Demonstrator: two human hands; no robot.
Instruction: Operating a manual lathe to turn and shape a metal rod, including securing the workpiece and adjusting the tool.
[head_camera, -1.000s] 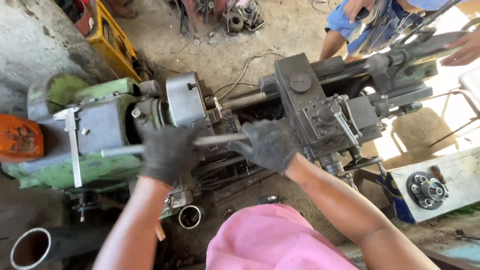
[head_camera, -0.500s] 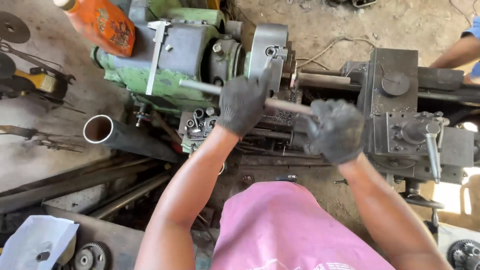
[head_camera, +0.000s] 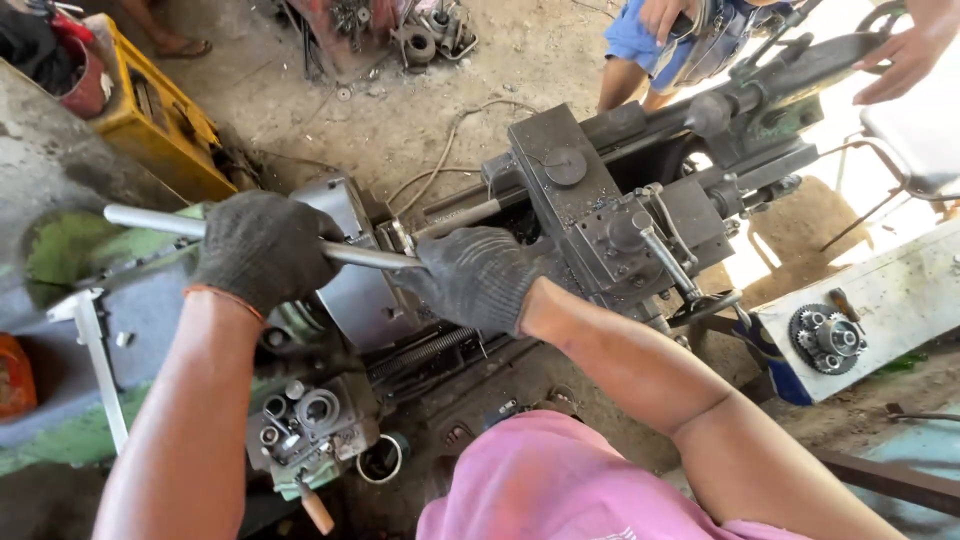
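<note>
Left hand (head_camera: 262, 248), dark glove, fist wrapped tight round steel bar (head_camera: 160, 222). Bar runs level, one end sticking out past the knuckles to the outer side, other end going across to right hand (head_camera: 478, 278). Right hand, also gloved, clamped on same bar near its other end, just beside the round chuck (head_camera: 350, 290). Grey tool carriage (head_camera: 600, 215) right behind right hand, touching or nearly; can't tell. Green lathe body (head_camera: 60, 255) under left hand. Yellow crate (head_camera: 160, 125) well beyond left hand, on dirt floor (head_camera: 400, 110). Another person's hand (head_camera: 905, 55) at lathe's far end.
</note>
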